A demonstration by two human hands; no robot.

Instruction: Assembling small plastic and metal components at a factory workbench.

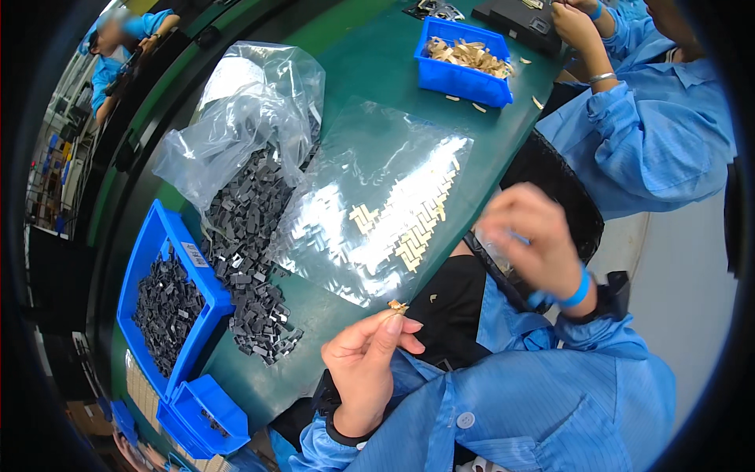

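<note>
My left hand (pixel 363 366) is closed near the table's front edge, thumb and fingertips pinching a small gold-and-orange piece (pixel 399 307) too small to name. Smeared by motion, my right hand (pixel 531 232) is lifted off to the right, over a black bag-lined container (pixel 568 175); whether it holds anything is not visible. Between the hands and the far side lies a flat clear plastic sheet or bag (pixel 358 149). Slanting rows of small cream-coloured angled pieces (pixel 421 236) are laid out on it, with a smaller cluster to their left.
A heap of small black plastic parts (pixel 250 228) spills from a clear bag (pixel 267 94). At left stand a blue bin (pixel 206 271) of black parts and a smaller blue tray (pixel 228 409). A blue box (pixel 464 86) holds tan strips. A co-worker's hand (pixel 576 27) works at upper right.
</note>
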